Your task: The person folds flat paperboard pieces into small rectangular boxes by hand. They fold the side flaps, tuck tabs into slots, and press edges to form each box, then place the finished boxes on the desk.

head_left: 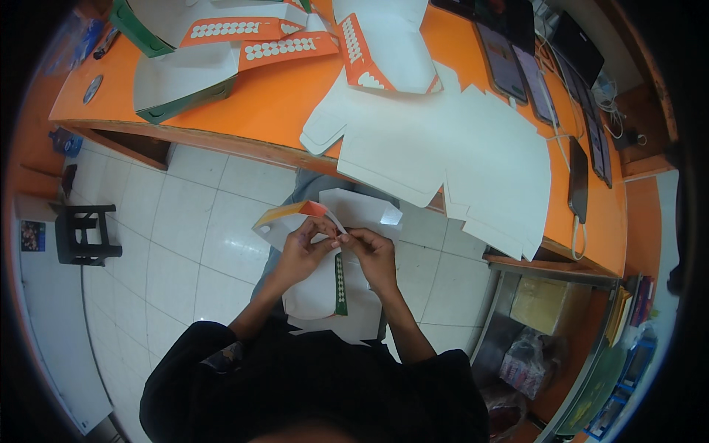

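On my lap lies a partly folded cardboard food box (309, 295), white inside, with a green patterned side and an orange and yellow flap. My left hand (301, 255) pinches the box's upper edge near its corner. From the other side my right hand (371, 255) grips the same corner, its fingertips meeting the left ones. The exact tab between the fingers is hidden. Beneath the box rests a flat white cardboard blank (354, 201), spread over my legs.
The orange table (273, 136) ahead holds folded boxes (188, 81), another box (391, 52) and a pile of flat blanks (443, 148). Several phones with cables (502, 63) line its right side. A black stool (87, 235) stands left; a shelf (491, 317) with bagged goods is right.
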### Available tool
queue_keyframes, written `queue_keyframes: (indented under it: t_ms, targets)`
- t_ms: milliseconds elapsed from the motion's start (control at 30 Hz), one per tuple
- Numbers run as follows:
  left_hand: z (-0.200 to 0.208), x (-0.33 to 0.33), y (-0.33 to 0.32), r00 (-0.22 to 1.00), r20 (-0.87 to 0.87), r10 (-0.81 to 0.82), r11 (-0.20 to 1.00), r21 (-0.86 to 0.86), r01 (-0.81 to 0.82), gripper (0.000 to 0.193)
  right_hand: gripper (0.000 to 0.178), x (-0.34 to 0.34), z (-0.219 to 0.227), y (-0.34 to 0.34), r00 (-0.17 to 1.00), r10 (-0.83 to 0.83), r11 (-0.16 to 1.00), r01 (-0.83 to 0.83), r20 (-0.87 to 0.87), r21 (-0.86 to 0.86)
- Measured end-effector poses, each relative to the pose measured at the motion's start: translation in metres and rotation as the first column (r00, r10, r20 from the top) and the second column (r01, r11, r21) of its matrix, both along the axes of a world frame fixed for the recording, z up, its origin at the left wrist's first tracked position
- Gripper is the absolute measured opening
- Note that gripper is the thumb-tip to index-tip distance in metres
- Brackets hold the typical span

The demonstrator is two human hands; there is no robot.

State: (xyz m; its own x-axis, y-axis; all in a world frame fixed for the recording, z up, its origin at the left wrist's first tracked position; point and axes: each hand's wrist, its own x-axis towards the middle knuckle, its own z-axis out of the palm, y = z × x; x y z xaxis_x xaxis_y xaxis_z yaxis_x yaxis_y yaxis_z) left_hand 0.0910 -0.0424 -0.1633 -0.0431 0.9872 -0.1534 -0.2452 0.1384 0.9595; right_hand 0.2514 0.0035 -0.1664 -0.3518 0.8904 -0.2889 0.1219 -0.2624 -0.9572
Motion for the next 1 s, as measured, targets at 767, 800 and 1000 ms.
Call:
queue_keyframes:
  t_ms: [767,800,1000]
  targets:
    - [0.032,0.014,0.001,0.918,-0.349,0.189,0.98,0.014,-0.196,0.028,0.031,-0.013,0.002,-0.021,0.974,-0.162,0.936,0.202,-0.156,0.289]
    - [0.033,0.013,0.002,0.919,-0.339,0.199,0.979,0.023,-0.203,0.028,0.031,-0.011,0.003,-0.019,0.97,-0.157,0.931,0.208,-0.183,0.3]
    - [0.033,0.017,0.007,0.934,-0.088,0.347,0.93,0.161,-0.331,0.014,0.032,0.004,0.007,-0.003,0.994,0.021,0.883,0.03,-0.104,0.468]
